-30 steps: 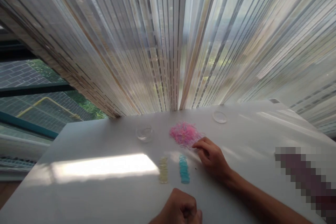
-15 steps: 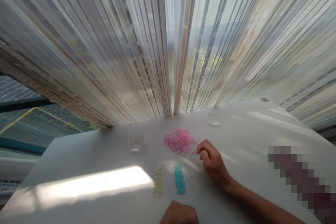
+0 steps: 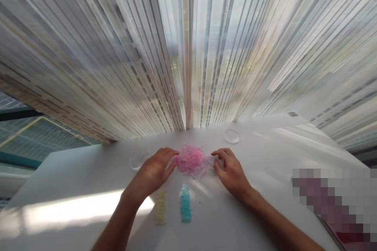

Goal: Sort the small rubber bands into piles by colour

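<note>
A loose pile of thin pink and lilac bands point(image 3: 192, 160) lies on the white table point(image 3: 229, 219). At its left edge is my left hand point(image 3: 156, 170), thumb and fingers apart and touching the pile's side. My right hand point(image 3: 231, 170) is at the right edge, its curled fingers and thumb also apart, with nothing visible held. Nearer to me, a row of light blue bands point(image 3: 185, 204) lies beside a row of pale yellow bands point(image 3: 160, 207).
A clear round dish point(image 3: 136, 162) is partly behind my left hand. Another clear round piece point(image 3: 231, 136) lies at the back right. Striped sheer curtains point(image 3: 188, 47) hang along the table's back edge. A pixelated patch covers the right side.
My left hand has come up from the bottom edge to the pile's left side. My right hand has opened from a closed pose beside the pile. The view has shifted slightly.
</note>
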A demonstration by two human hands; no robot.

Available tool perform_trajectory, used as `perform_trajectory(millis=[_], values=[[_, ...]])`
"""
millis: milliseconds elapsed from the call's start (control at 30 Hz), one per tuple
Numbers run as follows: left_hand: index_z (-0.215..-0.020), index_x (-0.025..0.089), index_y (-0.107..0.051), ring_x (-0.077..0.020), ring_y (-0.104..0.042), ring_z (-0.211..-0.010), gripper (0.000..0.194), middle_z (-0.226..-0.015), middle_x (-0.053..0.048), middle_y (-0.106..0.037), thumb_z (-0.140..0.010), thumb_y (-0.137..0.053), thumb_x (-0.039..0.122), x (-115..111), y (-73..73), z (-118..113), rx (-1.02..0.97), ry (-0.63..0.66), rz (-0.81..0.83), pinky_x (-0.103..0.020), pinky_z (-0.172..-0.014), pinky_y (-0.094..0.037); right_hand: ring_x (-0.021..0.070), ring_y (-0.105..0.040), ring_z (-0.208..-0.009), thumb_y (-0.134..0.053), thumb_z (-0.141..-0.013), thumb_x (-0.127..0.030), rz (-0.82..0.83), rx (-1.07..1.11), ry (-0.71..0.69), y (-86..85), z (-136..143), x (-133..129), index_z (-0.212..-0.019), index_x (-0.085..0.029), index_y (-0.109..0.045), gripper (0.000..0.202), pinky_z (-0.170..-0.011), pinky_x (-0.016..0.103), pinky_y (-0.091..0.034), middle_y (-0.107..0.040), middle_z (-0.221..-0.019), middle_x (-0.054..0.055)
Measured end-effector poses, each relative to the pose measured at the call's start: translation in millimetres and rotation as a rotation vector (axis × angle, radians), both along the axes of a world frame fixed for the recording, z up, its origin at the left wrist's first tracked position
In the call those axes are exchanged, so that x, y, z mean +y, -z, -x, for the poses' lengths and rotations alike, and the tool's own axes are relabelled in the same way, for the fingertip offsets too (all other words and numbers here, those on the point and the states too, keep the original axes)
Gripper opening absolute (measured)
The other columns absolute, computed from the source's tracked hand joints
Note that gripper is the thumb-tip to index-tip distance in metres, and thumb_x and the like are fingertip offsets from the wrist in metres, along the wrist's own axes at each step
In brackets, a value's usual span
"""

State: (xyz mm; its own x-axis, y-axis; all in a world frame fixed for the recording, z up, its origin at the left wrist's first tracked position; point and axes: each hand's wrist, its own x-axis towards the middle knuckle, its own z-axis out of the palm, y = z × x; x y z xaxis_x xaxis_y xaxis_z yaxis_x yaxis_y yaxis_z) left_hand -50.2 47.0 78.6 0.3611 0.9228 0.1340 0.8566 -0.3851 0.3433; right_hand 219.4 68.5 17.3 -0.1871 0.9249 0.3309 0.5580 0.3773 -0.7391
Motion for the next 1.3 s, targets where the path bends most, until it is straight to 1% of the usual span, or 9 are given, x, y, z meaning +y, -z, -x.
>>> perform_trajectory(millis=[100,267,367,533,767,933,1133,1233,1300], values=[[-0.123,0.020,-0.061,-0.0222,-0.058,-0.113,0.029,-0.119,-0.007,-0.066,-0.097,-0.049,0.028,-2,9.5,1,0.049,0.001,-0.011,-0.038,-0.101,-0.047,0.0232,-0.059,-0.095,-0.055,-0.089,-0.020,-0.020,-0.045,-0.027,1.4,-1,-1,-0.103,-0.020,-0.065,0.017,-0.089,0.040,-0.052,-0.059,-0.101,0.009],[-0.117,0.021,-0.063,-0.0214,-0.058,-0.109,0.025,-0.115,-0.006,-0.065,-0.097,-0.049,0.024,0,11.4,-4,0.108,0.013,0.029,-0.035,-0.097,-0.047,0.0252,-0.059,-0.100,-0.065,-0.088,-0.029,-0.082,-0.148,-0.079,0.0,5,-7,-0.111,-0.020,-0.065,0.024,-0.092,0.042,-0.052,-0.058,-0.104,0.010],[-0.110,0.021,-0.065,-0.0204,-0.060,-0.104,0.022,-0.109,-0.005,-0.066,-0.098,-0.048,0.024,3,11.4,-5,0.113,-0.005,0.030,-0.032,-0.091,-0.049,0.0247,-0.059,-0.098,-0.062,-0.090,-0.027,-0.105,-0.180,-0.091,0.6,6,-6,-0.108,-0.021,-0.066,0.019,-0.090,0.042,-0.052,-0.060,-0.101,0.009],[-0.100,0.022,-0.069,-0.0182,-0.065,-0.095,0.019,-0.100,-0.003,-0.070,-0.097,-0.051,0.024,7,10.8,0,0.069,-0.030,0.023,-0.029,-0.085,-0.049,0.0233,-0.060,-0.093,-0.058,-0.093,-0.025,-0.133,-0.142,-0.067,2.2,7,-3,-0.100,-0.022,-0.068,0.013,-0.085,0.039,-0.054,-0.061,-0.095,0.008],[-0.103,0.024,-0.072,-0.0185,-0.070,-0.089,0.018,-0.099,0.000,-0.076,-0.096,-0.055,0.027,6,2.9,4,0.033,-0.100,0.013,-0.029,-0.080,-0.051,0.0225,-0.061,-0.090,-0.055,-0.094,-0.023,-0.143,-0.127,-0.066,-0.6,7,-3,-0.098,-0.022,-0.068,0.013,-0.083,0.038,-0.054,-0.061,-0.093,0.007],[-0.105,0.025,-0.073,-0.0200,-0.072,-0.090,0.022,-0.101,-0.001,-0.077,-0.096,-0.055,0.033,7,3.8,7,0.017,-0.108,0.014,-0.031,-0.081,-0.053,0.0216,-0.062,-0.088,-0.055,-0.094,-0.024,-0.133,-0.117,-0.065,-0.9,6,-3,-0.097,-0.023,-0.068,0.013,-0.082,0.037,-0.054,-0.062,-0.092,0.006],[-0.104,0.026,-0.075,-0.0191,-0.072,-0.085,0.022,-0.096,0.000,-0.078,-0.094,-0.058,0.034,9,4.0,9,-0.038,-0.109,0.040,-0.029,-0.080,-0.054,0.0211,-0.062,-0.088,-0.055,-0.095,-0.025,-0.145,-0.096,-0.043,1.4,4,-4,-0.097,-0.022,-0.068,0.014,-0.083,0.037,-0.054,-0.062,-0.093,0.006],[-0.103,0.026,-0.075,-0.0182,-0.072,-0.083,0.020,-0.095,0.001,-0.078,-0.092,-0.060,0.034,11,5.0,9,-0.060,-0.097,0.038,-0.029,-0.078,-0.053,0.0217,-0.062,-0.090,-0.055,-0.094,-0.024,-0.193,-0.067,-0.012,-3.4,7,-5,-0.099,-0.022,-0.068,0.014,-0.084,0.037,-0.054,-0.062,-0.094,0.007],[-0.103,0.026,-0.075,-0.0175,-0.071,-0.082,0.019,-0.095,0.001,-0.078,-0.091,-0.062,0.033,11,5.7,9,-0.076,-0.088,0.037,-0.028,-0.077,-0.053,0.0221,-0.062,-0.093,-0.056,-0.094,-0.024,-0.212,-0.068,-0.029,-10.9,13,-5,-0.101,-0.021,-0.068,0.014,-0.086,0.038,-0.054,-0.062,-0.096,0.008]])
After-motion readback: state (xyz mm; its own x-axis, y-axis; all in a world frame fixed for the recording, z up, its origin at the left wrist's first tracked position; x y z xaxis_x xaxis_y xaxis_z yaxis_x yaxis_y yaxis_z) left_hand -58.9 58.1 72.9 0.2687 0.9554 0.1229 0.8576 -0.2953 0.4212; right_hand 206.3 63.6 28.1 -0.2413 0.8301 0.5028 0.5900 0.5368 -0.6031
